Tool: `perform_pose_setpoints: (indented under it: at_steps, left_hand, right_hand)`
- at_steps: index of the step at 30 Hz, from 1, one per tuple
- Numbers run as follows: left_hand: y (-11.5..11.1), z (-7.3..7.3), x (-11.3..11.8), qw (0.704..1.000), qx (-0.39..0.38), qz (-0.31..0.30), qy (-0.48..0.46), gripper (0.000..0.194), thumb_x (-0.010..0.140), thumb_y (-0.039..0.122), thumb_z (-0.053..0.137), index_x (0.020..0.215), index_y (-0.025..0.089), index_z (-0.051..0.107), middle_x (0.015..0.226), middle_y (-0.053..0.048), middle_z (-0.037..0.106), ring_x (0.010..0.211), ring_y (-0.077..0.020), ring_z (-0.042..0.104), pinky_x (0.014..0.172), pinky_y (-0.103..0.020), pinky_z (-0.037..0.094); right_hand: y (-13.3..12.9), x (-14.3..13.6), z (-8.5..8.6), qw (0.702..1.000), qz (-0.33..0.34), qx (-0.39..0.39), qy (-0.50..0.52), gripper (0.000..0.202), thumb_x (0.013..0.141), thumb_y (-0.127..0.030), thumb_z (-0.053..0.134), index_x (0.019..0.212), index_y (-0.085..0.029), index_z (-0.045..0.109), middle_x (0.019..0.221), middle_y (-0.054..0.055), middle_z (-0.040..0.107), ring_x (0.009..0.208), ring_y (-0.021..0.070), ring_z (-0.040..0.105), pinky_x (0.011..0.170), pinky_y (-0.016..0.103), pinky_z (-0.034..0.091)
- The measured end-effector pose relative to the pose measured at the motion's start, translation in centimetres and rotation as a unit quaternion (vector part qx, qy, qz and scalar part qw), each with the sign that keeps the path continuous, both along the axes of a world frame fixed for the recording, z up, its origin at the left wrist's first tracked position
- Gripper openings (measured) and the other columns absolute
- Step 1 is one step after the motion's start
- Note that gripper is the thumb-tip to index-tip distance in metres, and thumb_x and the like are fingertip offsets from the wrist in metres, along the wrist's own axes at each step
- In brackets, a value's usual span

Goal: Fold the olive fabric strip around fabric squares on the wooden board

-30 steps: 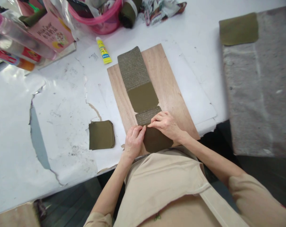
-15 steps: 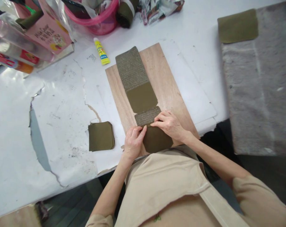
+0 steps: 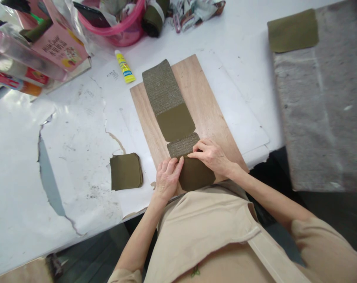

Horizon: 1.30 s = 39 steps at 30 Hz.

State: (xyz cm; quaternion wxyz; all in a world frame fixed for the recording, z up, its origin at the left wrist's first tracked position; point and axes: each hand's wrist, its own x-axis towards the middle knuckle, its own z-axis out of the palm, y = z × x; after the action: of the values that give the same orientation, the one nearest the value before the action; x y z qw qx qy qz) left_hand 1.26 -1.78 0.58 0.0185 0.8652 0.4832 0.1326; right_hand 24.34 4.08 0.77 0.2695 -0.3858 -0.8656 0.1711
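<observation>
both hands lay flat, fingers pressing, gripping nothing. the left hand (image 3: 166, 177) and right hand (image 3: 212, 156) pressed an olive patch (image 3: 196, 175) onto the woven strip (image 3: 166, 96) on the wooden board (image 3: 208, 114).

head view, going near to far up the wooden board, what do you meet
left hand and right hand on the dark olive piece → textured olive patch → smooth olive patch → long textured strip → glue stick → pink basket

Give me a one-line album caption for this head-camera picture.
Left hand and right hand press an olive fabric patch onto a textured strip on a wooden board.
</observation>
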Motion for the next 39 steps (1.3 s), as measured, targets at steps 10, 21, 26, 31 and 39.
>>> perform_pose_setpoints:
  at_steps: [10, 21, 26, 31, 39]
  left_hand:
    - [0.6, 1.6, 0.9, 0.995, -0.031, -0.037, 0.088, 0.049, 0.094, 0.015, 0.045, 0.143, 0.019, 0.044, 0.115, -0.014, 0.062, 0.111, -0.0286, 0.054, 0.088, -0.042, 0.044]
    - [1.3, 2.5, 1.4, 0.987, -0.074, -0.076, 0.118, 0.053, 0.093, 0.013, 0.045, 0.146, 0.016, 0.039, 0.116, -0.015, 0.060, 0.109, -0.0277, 0.055, 0.086, -0.040, 0.044]
    - [1.6, 2.8, 1.7, 0.985, -0.068, -0.081, 0.138, 0.053, 0.094, 0.015, 0.044, 0.146, 0.020, 0.039, 0.112, -0.013, 0.060, 0.105, -0.0255, 0.055, 0.085, -0.039, 0.044]
    - [2.0, 2.7, 2.3, 0.986, -0.064, -0.084, 0.127, 0.051, 0.094, 0.014, 0.045, 0.144, 0.020, 0.040, 0.109, -0.012, 0.061, 0.105, -0.0259, 0.055, 0.085, -0.039, 0.044]
    - [2.7, 3.5, 3.3, 0.980, -0.091, -0.109, 0.138, 0.053, 0.092, 0.011, 0.048, 0.144, 0.017, 0.041, 0.114, -0.012, 0.059, 0.103, -0.0253, 0.054, 0.085, -0.039, 0.044]
  right_hand:
    - [-0.1, 1.8, 0.4, 0.999, -0.002, -0.031, -0.016, 0.022, 0.095, -0.021, 0.054, 0.104, -0.025, 0.073, 0.093, 0.005, 0.064, 0.097, 0.0188, 0.051, 0.087, 0.034, 0.044]
    - [-0.1, 2.6, 0.2, 1.000, 0.000, -0.006, -0.024, 0.022, 0.096, -0.021, 0.052, 0.103, -0.024, 0.073, 0.094, 0.004, 0.064, 0.094, 0.0174, 0.051, 0.085, 0.032, 0.044]
    - [-0.3, 2.5, 0.1, 0.999, 0.007, 0.004, -0.036, 0.021, 0.094, -0.021, 0.055, 0.107, -0.024, 0.072, 0.094, 0.005, 0.064, 0.095, 0.0184, 0.051, 0.086, 0.034, 0.042]
    - [-0.3, 3.0, 0.2, 0.999, -0.005, 0.008, -0.037, 0.022, 0.096, -0.020, 0.052, 0.105, -0.022, 0.072, 0.093, 0.005, 0.064, 0.094, 0.0182, 0.051, 0.084, 0.032, 0.044]
    - [-0.2, 3.8, 0.5, 0.999, -0.004, 0.014, -0.037, 0.024, 0.097, -0.019, 0.049, 0.104, -0.020, 0.072, 0.091, 0.006, 0.064, 0.092, 0.0177, 0.051, 0.078, 0.029, 0.047]
